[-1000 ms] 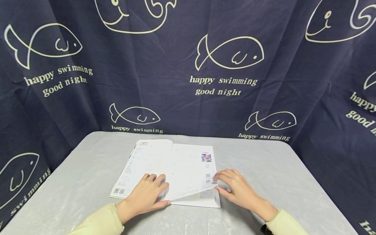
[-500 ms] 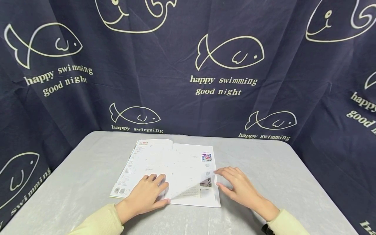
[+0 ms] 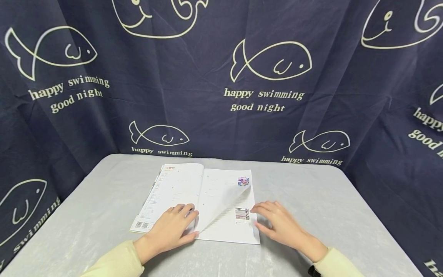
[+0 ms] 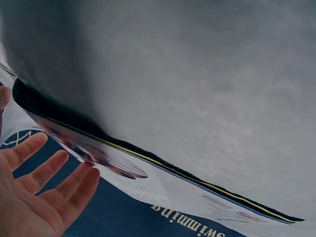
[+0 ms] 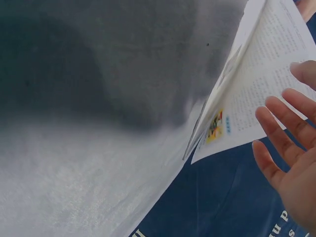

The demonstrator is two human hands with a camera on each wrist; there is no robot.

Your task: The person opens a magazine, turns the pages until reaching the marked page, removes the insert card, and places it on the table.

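A magazine (image 3: 226,227) lies open on the grey tabletop. Its right-hand leaf (image 3: 221,196) curls up from the lower corner in a diagonal fold, baring a page with a small photo (image 3: 242,214) underneath. My left hand (image 3: 169,231) rests on the left page near the lower spine, its thumb by the foot of the fold. At the magazine's right edge is my right hand (image 3: 282,223), thumb and fingers apart. The right wrist view shows the right hand (image 5: 291,143) with spread fingers beside a printed page (image 5: 261,74). In the left wrist view, the left hand's fingers (image 4: 79,190) are extended by the magazine's edge.
A pale grey cloth covers the table (image 3: 104,200), and it extends on both sides of the magazine. Dark blue curtains (image 3: 207,77) with fish drawings and lettering stand behind the table and at its sides.
The right-hand leaf's lower corner has risen and folded away toward the upper left, showing more of the page and photo below. The right hand stays by the edge; the left has barely shifted.
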